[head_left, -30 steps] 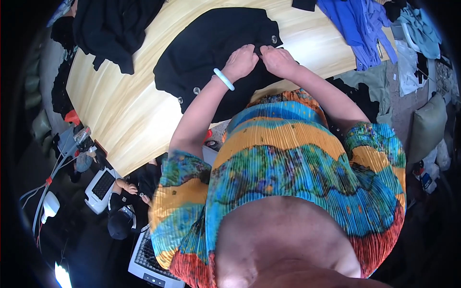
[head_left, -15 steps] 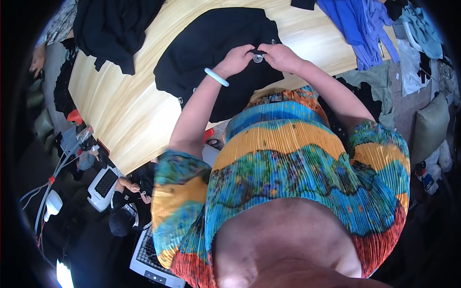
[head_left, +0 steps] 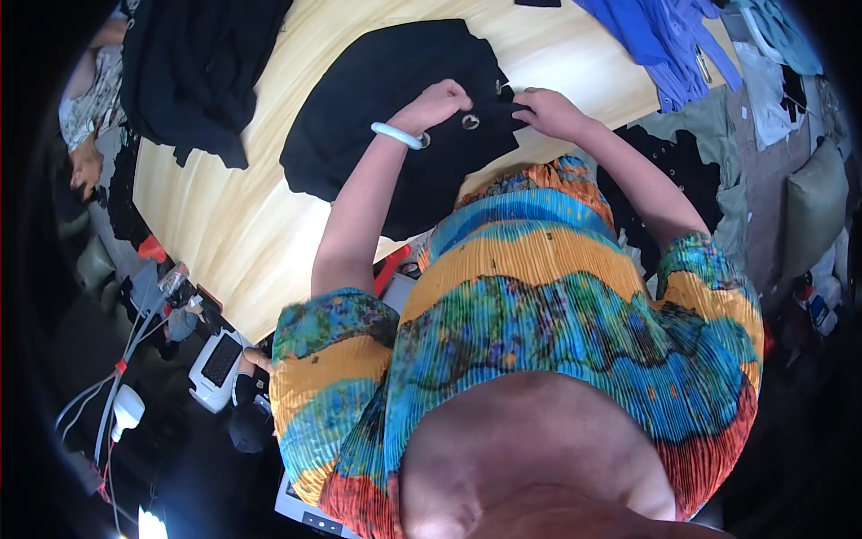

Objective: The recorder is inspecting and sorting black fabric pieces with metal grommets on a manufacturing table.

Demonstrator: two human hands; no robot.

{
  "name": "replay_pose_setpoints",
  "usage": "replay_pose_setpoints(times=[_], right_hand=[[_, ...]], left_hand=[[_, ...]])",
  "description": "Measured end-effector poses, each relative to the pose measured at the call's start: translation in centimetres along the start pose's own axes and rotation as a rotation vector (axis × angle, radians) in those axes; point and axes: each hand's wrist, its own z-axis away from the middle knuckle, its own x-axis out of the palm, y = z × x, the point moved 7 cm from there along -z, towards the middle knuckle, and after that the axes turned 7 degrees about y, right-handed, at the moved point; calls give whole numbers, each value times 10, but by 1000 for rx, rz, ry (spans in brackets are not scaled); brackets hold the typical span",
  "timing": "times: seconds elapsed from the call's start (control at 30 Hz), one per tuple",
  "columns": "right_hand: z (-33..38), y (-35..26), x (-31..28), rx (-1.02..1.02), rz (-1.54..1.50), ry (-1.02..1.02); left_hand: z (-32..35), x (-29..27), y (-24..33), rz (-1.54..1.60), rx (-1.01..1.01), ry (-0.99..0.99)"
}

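Observation:
A black garment (head_left: 377,108) with several shiny round buttons lies spread on the wooden table in front of me. My left hand (head_left: 437,103), a pale bangle (head_left: 397,136) on its wrist, is over the garment with its fingers curled closed. What those fingers hold, if anything, is hidden. Just right of them, a shiny button (head_left: 470,121) shows on the black cloth. At the garment's right edge, my right hand (head_left: 549,112) pinches the cloth between thumb and fingers. Another small shiny piece (head_left: 498,87) sits near the edge, beyond that pinch.
Another black garment (head_left: 202,72) lies at the table's far left. Blue-violet clothing (head_left: 651,45) hangs over the far right corner. Green and black cloth (head_left: 669,166) is right of the table. A person's arm (head_left: 87,166) shows at the left; a sewing machine (head_left: 215,364) stands lower left.
My hands, close together at a button before, are now apart. The left shifted slightly left, the right slightly right to the garment's edge. The button between them now lies uncovered.

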Motion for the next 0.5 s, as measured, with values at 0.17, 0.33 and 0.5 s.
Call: replay_pose_setpoints(times=[0.17,0.33,0.5], right_hand=[[3,-4,-7,-63,29,295],[1,-3,-7,-35,-31,343],[-2,-6,-21,-34,-126,508]], left_hand=[[-25,16,43,-533,18,301],[-35,36,43,-588,228,389],[-45,24,27,-69,124,214]])
